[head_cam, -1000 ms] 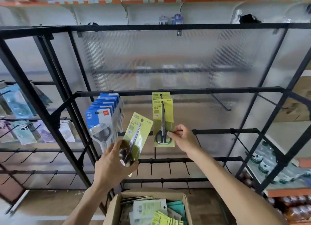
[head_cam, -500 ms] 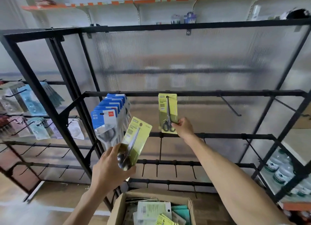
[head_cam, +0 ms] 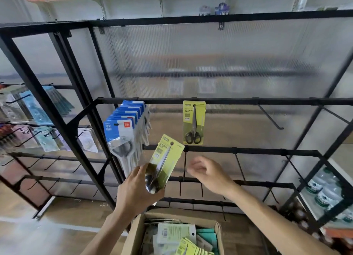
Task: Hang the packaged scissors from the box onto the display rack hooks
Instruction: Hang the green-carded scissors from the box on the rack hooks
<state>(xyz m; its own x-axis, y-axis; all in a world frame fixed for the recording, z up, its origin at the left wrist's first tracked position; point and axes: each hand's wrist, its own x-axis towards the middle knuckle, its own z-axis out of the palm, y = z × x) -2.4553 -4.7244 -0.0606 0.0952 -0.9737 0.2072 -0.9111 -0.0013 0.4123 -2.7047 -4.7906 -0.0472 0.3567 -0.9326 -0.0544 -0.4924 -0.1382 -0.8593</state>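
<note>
My left hand (head_cam: 136, 191) grips the bottom of a yellow-green scissors pack (head_cam: 165, 160), tilted to the right, in front of the black display rack (head_cam: 238, 101). A second yellow-green scissors pack (head_cam: 193, 122) hangs from a hook on the rack's upper bar. My right hand (head_cam: 210, 173) hovers blurred below it, fingers loosely curled and holding nothing. A row of blue-and-white scissors packs (head_cam: 126, 132) hangs on a hook to the left. The cardboard box (head_cam: 133, 233) with more packs sits at the bottom centre.
A bare hook (head_cam: 269, 116) sticks out of the upper bar to the right, and short hooks line the lower bars (head_cam: 229, 151). Another rack (head_cam: 28, 121) with hanging items stands at left. Bottled goods (head_cam: 322, 189) fill shelves at right.
My right hand has let go of the hung yellow-green pack and dropped down toward the pack in my left hand. The hung pack now stays on its hook alone.
</note>
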